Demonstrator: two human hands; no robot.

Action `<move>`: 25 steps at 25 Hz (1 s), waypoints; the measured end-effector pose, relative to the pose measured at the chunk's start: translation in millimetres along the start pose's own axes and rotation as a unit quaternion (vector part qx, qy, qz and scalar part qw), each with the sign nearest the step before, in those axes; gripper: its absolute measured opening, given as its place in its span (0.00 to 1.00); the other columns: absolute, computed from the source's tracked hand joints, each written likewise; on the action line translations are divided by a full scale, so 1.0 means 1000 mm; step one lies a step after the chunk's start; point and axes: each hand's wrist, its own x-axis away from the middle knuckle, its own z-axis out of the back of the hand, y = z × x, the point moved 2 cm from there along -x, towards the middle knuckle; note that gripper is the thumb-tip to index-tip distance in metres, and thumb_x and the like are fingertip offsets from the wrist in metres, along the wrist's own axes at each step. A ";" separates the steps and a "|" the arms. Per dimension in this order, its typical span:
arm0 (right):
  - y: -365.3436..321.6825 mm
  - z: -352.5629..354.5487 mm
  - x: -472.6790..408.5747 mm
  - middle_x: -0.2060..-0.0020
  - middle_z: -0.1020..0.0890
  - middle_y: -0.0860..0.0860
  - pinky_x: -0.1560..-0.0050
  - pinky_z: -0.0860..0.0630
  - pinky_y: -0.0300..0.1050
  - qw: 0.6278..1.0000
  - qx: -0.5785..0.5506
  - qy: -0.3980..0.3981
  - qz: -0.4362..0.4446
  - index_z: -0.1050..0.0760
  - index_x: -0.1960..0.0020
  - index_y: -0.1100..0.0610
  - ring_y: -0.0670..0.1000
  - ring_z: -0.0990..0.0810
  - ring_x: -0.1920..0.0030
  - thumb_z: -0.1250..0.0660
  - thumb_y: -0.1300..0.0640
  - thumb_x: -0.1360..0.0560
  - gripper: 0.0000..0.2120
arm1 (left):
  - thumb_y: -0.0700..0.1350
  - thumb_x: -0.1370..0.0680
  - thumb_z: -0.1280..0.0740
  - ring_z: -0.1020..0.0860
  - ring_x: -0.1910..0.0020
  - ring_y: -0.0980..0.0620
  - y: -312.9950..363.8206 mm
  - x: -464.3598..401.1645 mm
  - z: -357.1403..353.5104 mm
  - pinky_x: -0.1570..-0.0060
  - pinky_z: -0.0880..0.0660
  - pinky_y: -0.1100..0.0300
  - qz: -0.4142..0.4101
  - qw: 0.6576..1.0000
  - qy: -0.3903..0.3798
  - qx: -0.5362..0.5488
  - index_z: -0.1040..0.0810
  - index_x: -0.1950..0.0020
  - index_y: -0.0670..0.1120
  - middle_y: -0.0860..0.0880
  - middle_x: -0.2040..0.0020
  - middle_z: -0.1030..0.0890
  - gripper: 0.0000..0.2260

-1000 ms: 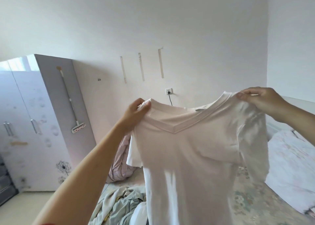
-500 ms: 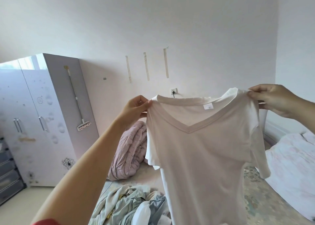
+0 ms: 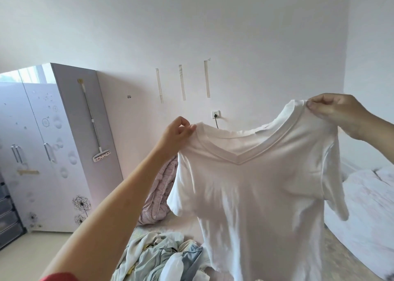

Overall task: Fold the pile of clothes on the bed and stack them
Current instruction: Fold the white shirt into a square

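A white V-neck T-shirt point(image 3: 260, 195) hangs in the air in front of me, spread by its shoulders. My left hand point(image 3: 177, 134) pinches the shirt's left shoulder seam between thumb and fingers. My right hand point(image 3: 339, 112) pinches the right shoulder, held a little higher than the left. Both short sleeves droop at the sides. Below, on the bed, lies a pile of unfolded clothes point(image 3: 162, 257) in pale green, blue and white; the shirt hides part of it.
A pink striped quilt point(image 3: 158, 195) is bundled against the wall behind the shirt. A white duvet point(image 3: 366, 212) covers the bed at right. A grey wardrobe point(image 3: 49, 148) with a mop hung on its side stands at left. A wall socket point(image 3: 215, 114) has a cable plugged in.
The shirt has been lifted and tilted, my right hand now higher than my left. The neck label no longer shows. The view has shifted slightly.
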 end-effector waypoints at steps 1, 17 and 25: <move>-0.002 0.002 -0.003 0.67 0.18 0.41 0.67 0.28 0.25 1.000 -0.025 0.006 -0.013 0.20 0.60 0.51 0.36 0.21 0.67 0.30 0.58 0.26 0.05 | 0.43 0.20 0.37 0.42 0.76 0.59 -0.002 0.000 0.001 0.76 0.45 0.66 0.008 1.000 -0.026 0.000 0.34 0.61 0.46 0.50 0.72 0.38 0.11; -0.015 0.011 0.003 0.62 0.18 0.45 0.61 0.25 0.30 0.984 0.124 -0.125 -0.018 0.19 0.56 0.52 0.42 0.22 0.63 0.31 0.51 0.27 0.05 | 0.43 0.28 0.26 0.35 0.71 0.56 0.005 -0.009 0.038 0.71 0.38 0.67 0.067 0.976 -0.095 -0.185 0.25 0.66 0.40 0.48 0.69 0.32 0.12; 0.002 0.000 0.003 0.65 0.28 0.49 0.64 0.32 0.41 0.992 0.072 -0.082 -0.064 0.26 0.55 0.52 0.47 0.31 0.66 0.40 0.51 0.20 0.08 | 0.65 0.32 0.34 0.19 0.51 0.58 0.019 0.004 0.023 0.54 0.22 0.65 0.148 0.962 -0.201 0.114 0.23 0.45 0.46 0.53 0.49 0.17 0.26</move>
